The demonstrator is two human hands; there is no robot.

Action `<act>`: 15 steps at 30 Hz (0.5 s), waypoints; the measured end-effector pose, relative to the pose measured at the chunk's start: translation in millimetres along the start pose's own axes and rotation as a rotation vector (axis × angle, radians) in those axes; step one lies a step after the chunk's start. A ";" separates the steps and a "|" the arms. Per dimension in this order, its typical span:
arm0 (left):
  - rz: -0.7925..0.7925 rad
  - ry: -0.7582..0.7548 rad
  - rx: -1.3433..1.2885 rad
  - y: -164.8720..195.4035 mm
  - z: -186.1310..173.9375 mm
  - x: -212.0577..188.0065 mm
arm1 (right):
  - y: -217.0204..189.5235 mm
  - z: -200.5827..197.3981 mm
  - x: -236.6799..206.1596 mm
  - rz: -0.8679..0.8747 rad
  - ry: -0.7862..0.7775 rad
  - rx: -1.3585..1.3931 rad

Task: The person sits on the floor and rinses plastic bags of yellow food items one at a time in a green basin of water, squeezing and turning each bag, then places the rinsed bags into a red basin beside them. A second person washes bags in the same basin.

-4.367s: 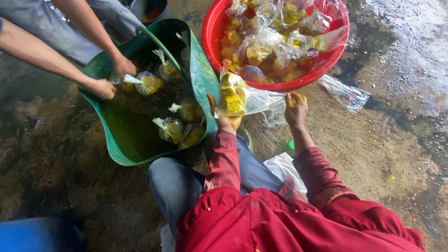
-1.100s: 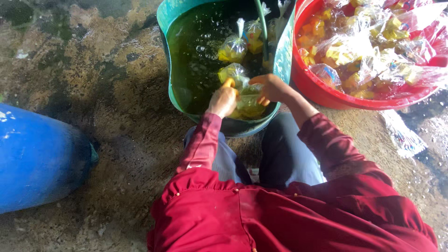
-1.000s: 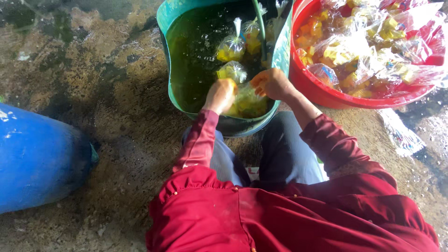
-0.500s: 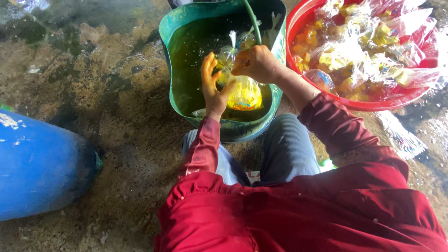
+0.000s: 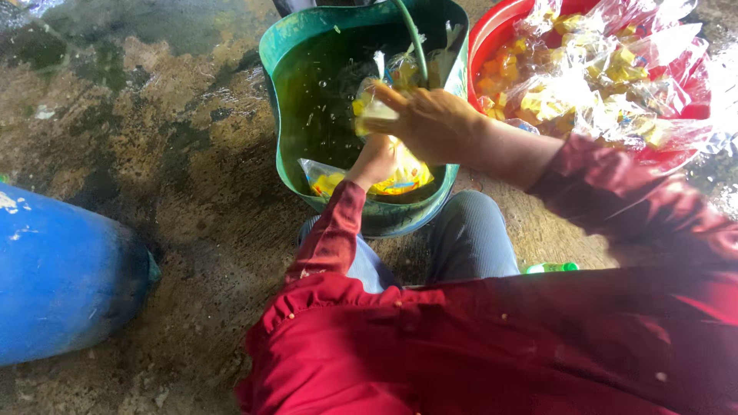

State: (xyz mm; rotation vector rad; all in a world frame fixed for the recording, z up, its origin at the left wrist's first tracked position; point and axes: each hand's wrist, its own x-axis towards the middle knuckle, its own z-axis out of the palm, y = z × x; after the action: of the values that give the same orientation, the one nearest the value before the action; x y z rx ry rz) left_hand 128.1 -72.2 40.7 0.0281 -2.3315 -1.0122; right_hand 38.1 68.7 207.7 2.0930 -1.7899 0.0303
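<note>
Right hand (image 5: pixel 434 123) fingers pinched the twisted neck of a clear bag of yellow pieces (image 5: pixel 392 173), while the left hand (image 5: pixel 374 159) closed around its body just below. The bag hung upright, long axis vertical, between both hands above the green bucket (image 5: pixel 284 115), the red basin (image 5: pixel 492 38) beside the right hand.

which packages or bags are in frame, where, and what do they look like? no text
Clear bag of yellow pieces: over the green tub, between left hand and right hand.
Flat clear bag: inside the tub, near wall.
Heap of clear bags, yellow-orange contents: red basin, upper right.
</note>
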 end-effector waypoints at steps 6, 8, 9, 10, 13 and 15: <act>-0.004 -0.189 -0.128 50.6 -48.1 8.5 | 38.8 9.7 -52.1 0.292 -0.474 0.500; 0.244 -0.178 -0.093 60.5 -53.6 8.2 | 44.5 21.8 -79.4 0.345 -0.342 0.753; 0.200 -0.189 -0.135 63.3 -53.3 8.0 | 45.7 29.9 -91.4 0.173 -0.139 0.729; 0.158 -0.206 -0.175 64.3 -52.7 6.6 | 42.6 39.7 -102.5 0.007 0.069 0.702; 0.156 -0.201 -0.209 62.1 -43.9 5.2 | 23.4 74.4 -126.5 0.554 0.127 1.421; 0.221 -0.171 -0.107 61.0 -37.2 6.6 | 10.8 97.0 -133.6 0.966 0.085 1.947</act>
State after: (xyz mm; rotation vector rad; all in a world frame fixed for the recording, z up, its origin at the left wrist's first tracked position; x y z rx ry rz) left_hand 154.8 -55.0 105.0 -0.3634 -2.3631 -1.0600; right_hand -19.4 164.8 85.9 1.1755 -2.7248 2.9027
